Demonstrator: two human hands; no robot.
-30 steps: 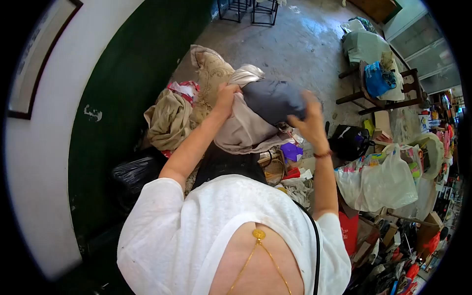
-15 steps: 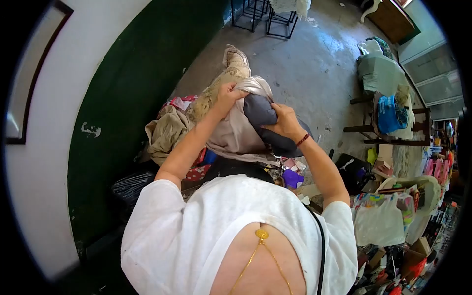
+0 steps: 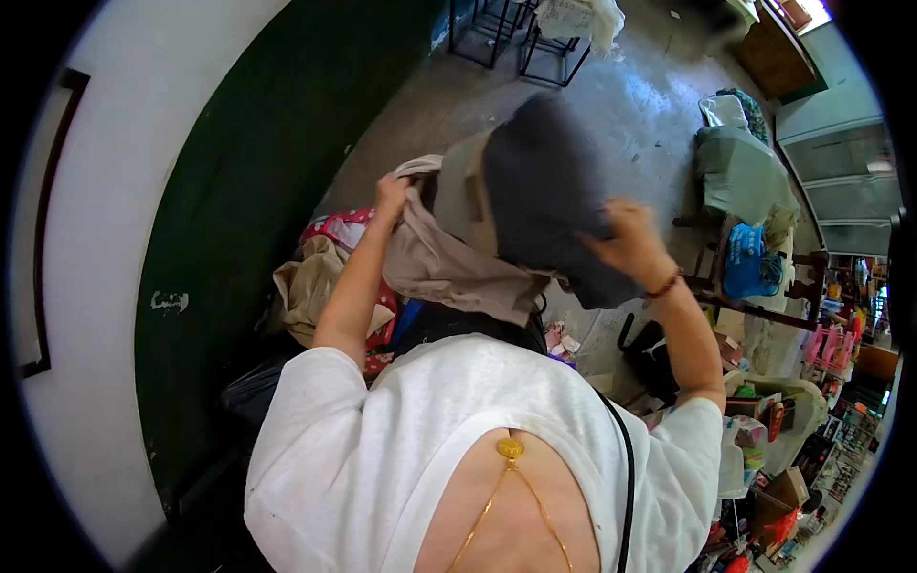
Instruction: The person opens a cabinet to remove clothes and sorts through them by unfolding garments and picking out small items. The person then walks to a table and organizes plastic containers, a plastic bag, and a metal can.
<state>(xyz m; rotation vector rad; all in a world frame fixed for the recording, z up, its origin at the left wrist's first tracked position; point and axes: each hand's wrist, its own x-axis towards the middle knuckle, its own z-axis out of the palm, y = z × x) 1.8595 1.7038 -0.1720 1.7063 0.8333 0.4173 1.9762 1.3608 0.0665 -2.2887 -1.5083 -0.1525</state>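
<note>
My left hand [image 3: 391,197] is closed on the edge of a beige, slightly shiny cloth [image 3: 449,263], which hangs in folds in front of my lap. Joined to it or lying against it, I cannot tell which, is a dark grey cloth [image 3: 544,181] with a lighter beige-grey band along its left side. The grey cloth bulges upward and is smeared by motion. On its right side my right hand [image 3: 630,244] grips it, thumb toward me, the fingers blurred and partly hidden.
Crumpled khaki cloth [image 3: 310,286] and red dotted fabric [image 3: 330,229] lie at the left by the dark green wall [image 3: 239,172]. A wooden chair [image 3: 802,291] with a blue bag [image 3: 748,263] stands at the right. Boxes and clutter fill the lower right. Black-framed stools [image 3: 554,62] stand ahead.
My hands have moved apart, left hand leftward and right hand to the right and slightly down. The grey cloth has spread and swung up, and the patterned cloth beyond it no longer shows.
</note>
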